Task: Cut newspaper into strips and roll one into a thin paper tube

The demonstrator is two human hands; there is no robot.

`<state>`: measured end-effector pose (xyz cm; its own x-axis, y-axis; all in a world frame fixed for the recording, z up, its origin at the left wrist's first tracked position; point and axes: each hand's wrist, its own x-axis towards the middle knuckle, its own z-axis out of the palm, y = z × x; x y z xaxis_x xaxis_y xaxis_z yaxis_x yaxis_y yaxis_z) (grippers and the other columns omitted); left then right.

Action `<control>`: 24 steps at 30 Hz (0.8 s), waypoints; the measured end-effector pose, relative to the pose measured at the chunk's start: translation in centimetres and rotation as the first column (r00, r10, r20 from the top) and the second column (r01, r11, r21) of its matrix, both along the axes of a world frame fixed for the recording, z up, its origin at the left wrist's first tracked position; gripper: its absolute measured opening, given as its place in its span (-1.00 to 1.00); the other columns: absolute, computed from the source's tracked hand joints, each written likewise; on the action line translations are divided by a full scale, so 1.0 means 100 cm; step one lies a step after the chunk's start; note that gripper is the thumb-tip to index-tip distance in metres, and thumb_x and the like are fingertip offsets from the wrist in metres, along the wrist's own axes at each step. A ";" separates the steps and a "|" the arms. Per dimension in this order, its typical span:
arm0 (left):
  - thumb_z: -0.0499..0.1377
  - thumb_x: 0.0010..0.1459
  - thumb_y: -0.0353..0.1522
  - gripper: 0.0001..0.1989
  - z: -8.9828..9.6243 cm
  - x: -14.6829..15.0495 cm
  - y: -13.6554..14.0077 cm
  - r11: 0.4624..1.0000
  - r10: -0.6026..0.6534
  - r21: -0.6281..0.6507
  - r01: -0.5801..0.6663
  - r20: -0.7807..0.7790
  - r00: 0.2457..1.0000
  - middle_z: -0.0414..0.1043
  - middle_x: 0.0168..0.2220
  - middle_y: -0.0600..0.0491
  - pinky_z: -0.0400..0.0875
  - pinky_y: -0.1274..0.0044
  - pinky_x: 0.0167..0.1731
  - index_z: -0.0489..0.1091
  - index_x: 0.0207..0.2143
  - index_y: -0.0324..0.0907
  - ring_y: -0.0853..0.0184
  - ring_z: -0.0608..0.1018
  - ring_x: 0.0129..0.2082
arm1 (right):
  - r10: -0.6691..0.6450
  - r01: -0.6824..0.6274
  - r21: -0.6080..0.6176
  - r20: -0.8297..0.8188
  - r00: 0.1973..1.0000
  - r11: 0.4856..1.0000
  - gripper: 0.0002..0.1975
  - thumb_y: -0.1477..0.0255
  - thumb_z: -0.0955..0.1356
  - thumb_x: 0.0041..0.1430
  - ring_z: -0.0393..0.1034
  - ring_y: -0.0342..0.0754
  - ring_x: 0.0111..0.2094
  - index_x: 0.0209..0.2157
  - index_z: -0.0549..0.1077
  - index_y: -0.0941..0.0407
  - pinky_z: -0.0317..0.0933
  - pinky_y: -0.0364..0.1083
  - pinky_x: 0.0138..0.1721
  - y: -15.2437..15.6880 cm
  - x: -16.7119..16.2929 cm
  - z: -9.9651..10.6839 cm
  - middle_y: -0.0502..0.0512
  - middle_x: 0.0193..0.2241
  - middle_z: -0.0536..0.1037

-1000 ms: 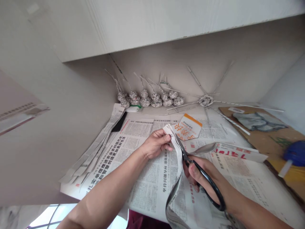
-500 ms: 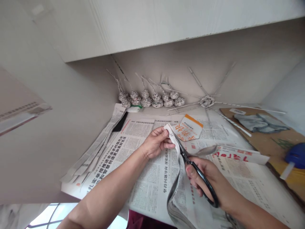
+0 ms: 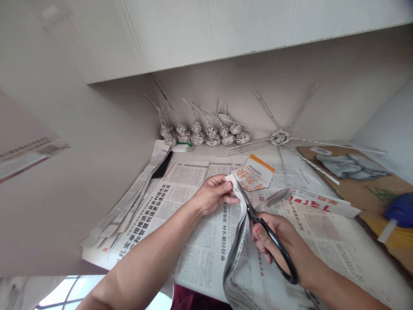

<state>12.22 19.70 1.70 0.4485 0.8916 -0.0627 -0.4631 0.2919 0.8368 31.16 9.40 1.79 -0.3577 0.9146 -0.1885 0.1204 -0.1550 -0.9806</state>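
"Where is the strip (image 3: 235, 247)?"

"Between the two hands, over the spread newspaper (image 3: 200, 232). Its upper end is in the left hand (image 3: 215, 194), and the rest hangs down in a bend toward the near edge."

"And the fingers?"

"Left thumb and forefinger are pinched together on the strip, with no gap that I can see. The right hand (image 3: 284, 237) is closed round the handles of the scissors (image 3: 252, 214), and the blades lie along the paper, tips up near the left fingers. How wide the blades are parted, I can't tell."

"How far along is the cutting?"

"Well on for this strip, I'd judge. One side hangs below the blades and a curled piece (image 3: 274, 198) stands off to their right, so it looks split for most of its length. The bit by the left fingertips seems uncut, though blade and paper overlap too closely to be sure."

"Anything else done?"

"A pile (image 3: 132, 206) of long paper lengths lies at the left edge, apparently cut. At the back, a row of woven figures (image 3: 213, 137) stands with loose ends sticking up, so those look shaped but untrimmed. The ring (image 3: 280, 137) beside them has its spokes spread out, and looks barely begun."
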 end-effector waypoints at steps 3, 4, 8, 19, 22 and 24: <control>0.51 -0.23 -0.26 -0.61 -0.002 -0.001 0.001 1.000 -0.017 0.009 0.016 0.031 0.999 0.50 -0.52 0.06 0.58 0.57 -0.50 0.46 -0.44 -0.31 0.41 0.56 -0.52 | -0.028 0.028 -0.033 0.004 1.000 0.999 -0.41 -0.19 0.32 0.02 0.08 -0.25 -0.71 -0.51 0.22 0.08 0.07 -0.21 -0.69 0.001 -0.003 0.002 -0.17 -0.70 0.16; 0.51 -0.23 -0.26 -0.61 -0.003 -0.002 0.002 1.000 -0.022 0.013 0.021 0.040 0.999 0.50 -0.52 0.06 0.58 0.57 -0.49 0.46 -0.44 -0.31 0.40 0.57 -0.52 | -0.036 0.037 -0.038 0.012 0.999 0.999 -0.40 -0.21 0.32 -0.01 0.07 -0.25 -0.73 -0.52 0.23 0.08 0.07 -0.20 -0.70 0.001 -0.004 0.003 -0.17 -0.71 0.16; 0.51 -0.23 -0.26 -0.61 -0.002 -0.002 0.002 1.000 -0.025 0.016 0.025 0.041 0.999 0.51 -0.51 0.06 0.58 0.55 -0.48 0.47 -0.44 -0.31 0.40 0.57 -0.51 | -0.019 0.019 -0.051 0.013 1.000 0.999 -0.43 -0.17 0.34 0.01 0.08 -0.26 -0.73 -0.51 0.25 0.09 0.09 -0.21 -0.69 0.001 -0.002 0.004 -0.17 -0.71 0.18; 0.50 -0.24 -0.22 -0.59 -0.002 0.005 -0.004 0.993 -0.109 0.046 0.113 -0.087 0.990 0.56 -0.42 -0.01 0.54 0.56 -0.51 0.47 -0.45 -0.31 0.33 0.60 -0.46 | 0.023 -0.023 0.047 -0.002 1.000 0.999 -0.49 -0.08 0.26 0.19 0.17 -0.22 -0.61 -0.45 0.26 0.10 0.16 -0.20 -0.56 0.001 0.002 0.010 -0.12 -0.60 0.25; 0.51 -0.27 -0.22 -0.58 -0.002 0.005 -0.003 0.993 -0.107 0.030 0.110 -0.086 0.990 0.55 -0.45 0.01 0.54 0.56 -0.52 0.48 -0.44 -0.30 0.34 0.60 -0.47 | 0.008 -0.007 0.030 -0.037 0.999 1.000 -0.48 -0.10 0.26 0.18 0.16 -0.22 -0.62 -0.45 0.26 0.10 0.15 -0.20 -0.58 0.001 0.001 0.006 -0.11 -0.61 0.26; 0.51 -0.28 -0.22 -0.57 -0.002 0.005 -0.003 0.994 -0.108 0.024 0.111 -0.087 0.990 0.54 -0.46 0.01 0.54 0.56 -0.52 0.48 -0.44 -0.30 0.34 0.60 -0.48 | -0.006 0.007 0.017 -0.055 0.998 1.000 -0.48 -0.11 0.28 0.15 0.14 -0.23 -0.65 -0.47 0.25 0.09 0.14 -0.21 -0.62 0.001 0.000 0.002 -0.13 -0.63 0.24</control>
